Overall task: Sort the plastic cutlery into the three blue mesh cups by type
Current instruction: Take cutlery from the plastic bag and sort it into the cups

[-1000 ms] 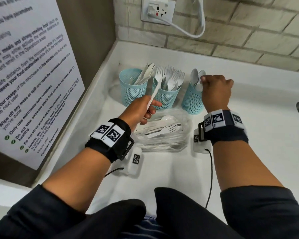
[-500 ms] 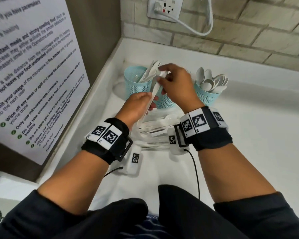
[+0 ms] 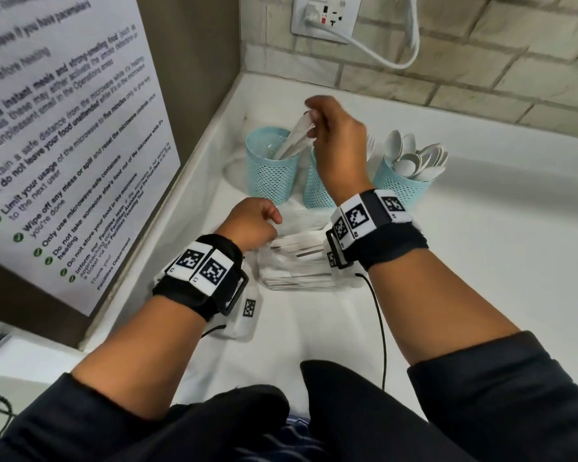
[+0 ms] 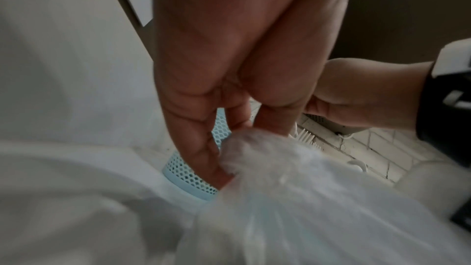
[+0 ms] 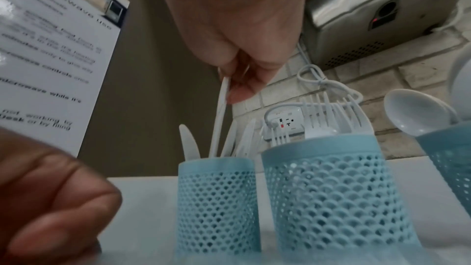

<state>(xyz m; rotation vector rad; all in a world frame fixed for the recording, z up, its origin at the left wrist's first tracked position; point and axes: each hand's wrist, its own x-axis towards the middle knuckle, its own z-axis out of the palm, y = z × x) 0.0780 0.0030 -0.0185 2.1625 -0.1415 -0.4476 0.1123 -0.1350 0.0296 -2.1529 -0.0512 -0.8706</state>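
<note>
Three blue mesh cups stand in a row by the wall. The left cup (image 3: 270,168) (image 5: 216,192) holds knives, the middle cup (image 3: 316,191) (image 5: 331,188) forks, the right cup (image 3: 402,186) (image 5: 453,168) spoons. My right hand (image 3: 311,125) (image 5: 230,88) hovers over the left cup and pinches the top of a white knife (image 3: 296,136) (image 5: 220,116), whose lower end is inside that cup. My left hand (image 3: 267,225) (image 4: 229,148) is lower, in front of the cups, with curled fingers gripping the bunched top of a clear plastic bag (image 3: 297,261) (image 4: 305,198) of white cutlery.
A printed notice board (image 3: 64,128) stands close on the left. The brick wall behind carries a socket (image 3: 326,15) with a white cable. A steel appliance (image 5: 382,7) sits to the right. The white counter (image 3: 481,261) extends to the right.
My right hand left the spoon cup, took the white knife from my left hand and carried it to the left cup. My left hand dropped to the bag.
</note>
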